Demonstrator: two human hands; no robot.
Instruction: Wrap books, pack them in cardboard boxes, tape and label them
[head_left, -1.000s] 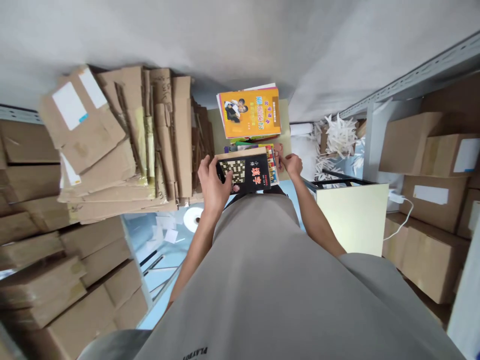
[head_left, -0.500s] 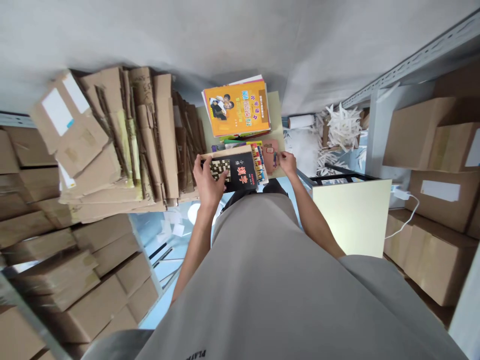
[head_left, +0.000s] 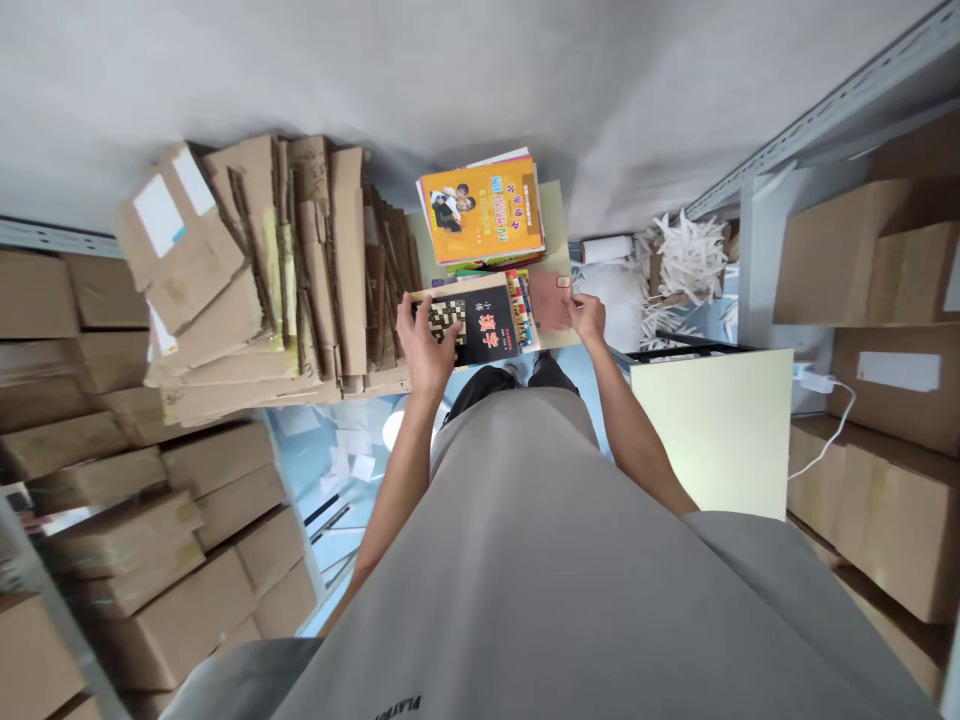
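Observation:
My left hand [head_left: 429,345] rests with fingers spread on the left end of a black crossword book [head_left: 491,335] with a checkered grid on its cover. Bright comic-like covers [head_left: 521,305] stick out from under its right side. At the right edge of a thin pinkish booklet [head_left: 549,298], the thumb and fingers of my right hand [head_left: 588,318] are closed in a pinch. A small red-and-white mark sits in the booklet's top right corner. Behind these lies a stack of books topped by an orange one [head_left: 480,215].
The books lie on a pale tabletop [head_left: 556,215]. Folded cardboard [head_left: 346,260] leans on the left. White paper strips [head_left: 688,265] and a white roll [head_left: 606,249] lie to the right, beyond a pale yellow board [head_left: 712,430]. Shelves of cartons [head_left: 885,490] flank both sides.
The pinkish booklet's visible face differs: its mark now shows at the top right corner, and a small coloured patch near my right fingers is gone. My left hand stays on the black book.

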